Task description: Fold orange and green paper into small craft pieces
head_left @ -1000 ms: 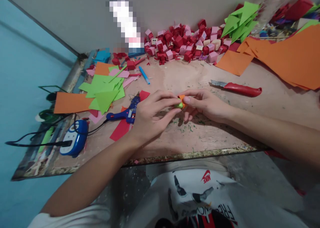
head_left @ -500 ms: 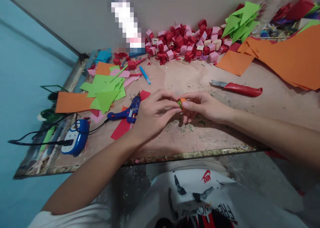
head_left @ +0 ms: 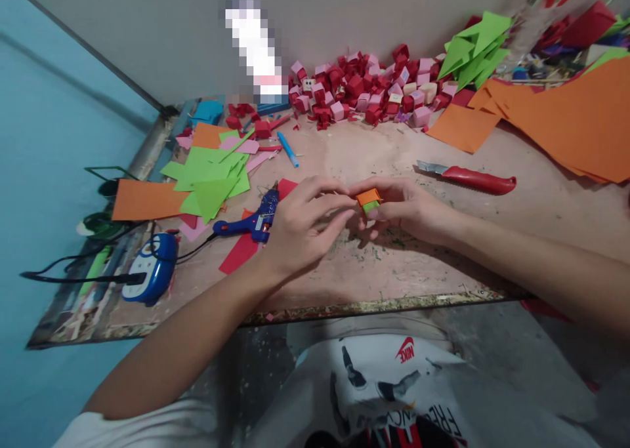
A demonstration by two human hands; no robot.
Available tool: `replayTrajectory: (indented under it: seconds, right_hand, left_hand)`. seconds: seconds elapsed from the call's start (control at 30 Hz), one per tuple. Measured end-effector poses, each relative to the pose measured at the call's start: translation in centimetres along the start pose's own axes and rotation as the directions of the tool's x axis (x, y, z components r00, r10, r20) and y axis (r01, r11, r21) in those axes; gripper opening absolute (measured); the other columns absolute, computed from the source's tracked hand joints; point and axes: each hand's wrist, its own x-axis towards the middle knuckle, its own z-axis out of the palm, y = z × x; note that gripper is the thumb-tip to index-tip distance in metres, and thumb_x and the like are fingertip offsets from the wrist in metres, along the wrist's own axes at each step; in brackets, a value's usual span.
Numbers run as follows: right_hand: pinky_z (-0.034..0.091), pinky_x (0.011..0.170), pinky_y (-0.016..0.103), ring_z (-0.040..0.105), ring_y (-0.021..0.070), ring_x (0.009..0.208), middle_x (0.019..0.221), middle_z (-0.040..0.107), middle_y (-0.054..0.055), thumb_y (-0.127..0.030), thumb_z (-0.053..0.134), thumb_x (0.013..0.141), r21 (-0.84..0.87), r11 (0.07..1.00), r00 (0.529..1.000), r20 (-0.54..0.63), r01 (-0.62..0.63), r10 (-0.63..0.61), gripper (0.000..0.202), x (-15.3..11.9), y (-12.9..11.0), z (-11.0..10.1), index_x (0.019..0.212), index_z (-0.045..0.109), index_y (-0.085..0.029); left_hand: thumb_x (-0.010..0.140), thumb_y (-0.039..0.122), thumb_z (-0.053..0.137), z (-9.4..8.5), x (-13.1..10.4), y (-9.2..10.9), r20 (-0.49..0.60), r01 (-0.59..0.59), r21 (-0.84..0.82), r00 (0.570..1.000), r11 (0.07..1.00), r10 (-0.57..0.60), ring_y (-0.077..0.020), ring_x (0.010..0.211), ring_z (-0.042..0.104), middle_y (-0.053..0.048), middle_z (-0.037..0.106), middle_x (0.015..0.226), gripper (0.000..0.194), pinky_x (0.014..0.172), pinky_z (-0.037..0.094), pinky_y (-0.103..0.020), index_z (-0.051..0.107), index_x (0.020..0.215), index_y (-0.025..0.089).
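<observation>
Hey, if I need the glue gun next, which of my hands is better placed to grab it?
Probably your left hand: it's beside the blue glue gun, while your right hand is farther away and holds the orange and green paper piece.

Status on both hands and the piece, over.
Right hand holding orange-and-green paper piece. Left hand beside it, contact unclear. Red-handled knife beyond right hand, not blocking.

The right hand (head_left: 394, 206) holds a small orange-and-green paper box (head_left: 369, 200); the left hand (head_left: 315, 222) hovers just beside it.
</observation>
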Motion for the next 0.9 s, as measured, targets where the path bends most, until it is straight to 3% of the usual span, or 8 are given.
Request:
replayTrajectory:
  seconds: [0.13,0.27,0.37,0.5,0.63,0.9]
  right_hand:
    - [0.072,0.074,0.032,0.085,0.0223,0.085,0.096,0.086,0.006,-0.022,0.093,0.089,0.044,0.999,0.999,-0.034,-0.024,0.025,0.041,0.0,-0.4,-0.2,0.127,0.079,-0.020]
    - [0.073,0.070,0.037,0.085,0.0246,0.087,0.103,0.083,0.006,-0.047,0.089,0.103,0.056,0.998,1.000,-0.016,-0.025,0.026,0.039,0.1,-0.4,-0.1,0.130,0.072,-0.024]
    - [0.071,0.067,0.036,0.082,0.0231,0.081,0.100,0.079,0.004,-0.063,0.084,0.106,-0.021,0.998,0.998,0.022,-0.062,0.063,0.045,0.1,-0.1,0.3,0.127,0.068,-0.025]
    - [0.067,0.063,0.031,0.078,0.0203,0.074,0.091,0.076,0.002,-0.074,0.080,0.105,-0.103,0.991,0.994,0.051,-0.086,0.092,0.052,-0.2,0.4,0.8,0.118,0.064,-0.026]
    - [0.063,0.061,0.028,0.074,0.0197,0.069,0.077,0.072,0.000,-0.079,0.071,0.108,-0.155,0.984,0.994,0.041,-0.093,0.101,0.054,-0.4,0.6,1.3,0.110,0.059,-0.026]
    - [0.056,0.052,0.023,0.067,0.0172,0.063,0.073,0.065,-0.004,-0.076,0.074,0.109,-0.147,0.986,0.996,0.021,-0.081,0.085,0.053,-0.6,0.5,1.9,0.118,0.056,-0.028]
  left_hand:
    - [0.110,0.015,0.075,0.2,0.0,-0.2,0.033,0.014,-0.016,0.999,1.000,-0.013,-0.0198,0.106,0.081,-0.007,0.085,0.114,0.009,0.098,0.064,-0.035,0.082,0.112,0.021]
    - [0.108,0.023,0.083,0.4,-0.1,-0.6,0.058,0.027,-0.039,0.998,0.999,-0.025,-0.0226,0.111,0.080,-0.008,0.084,0.121,0.021,0.102,0.064,-0.038,0.081,0.128,0.023]
    - [0.109,0.033,0.083,0.6,-0.3,-0.9,0.078,0.032,-0.003,0.996,0.999,-0.032,-0.0258,0.117,0.079,-0.009,0.082,0.127,0.030,0.105,0.064,-0.041,0.080,0.138,0.026]
    - [0.112,0.033,0.079,0.9,-0.4,-0.6,0.077,0.053,0.015,0.996,0.998,-0.054,-0.0252,0.114,0.078,-0.009,0.082,0.123,0.022,0.101,0.064,-0.040,0.083,0.132,0.024]
    - [0.111,0.021,0.074,1.1,-0.2,0.0,0.055,0.049,-0.011,0.997,0.999,-0.048,-0.0235,0.112,0.079,-0.009,0.083,0.122,0.012,0.099,0.064,-0.039,0.082,0.120,0.022]
    - [0.111,0.015,0.074,1.4,-0.2,0.2,0.025,-0.089,0.035,0.996,0.995,0.088,-0.0226,0.110,0.079,-0.008,0.086,0.122,0.011,0.099,0.064,-0.040,0.079,0.117,0.023]
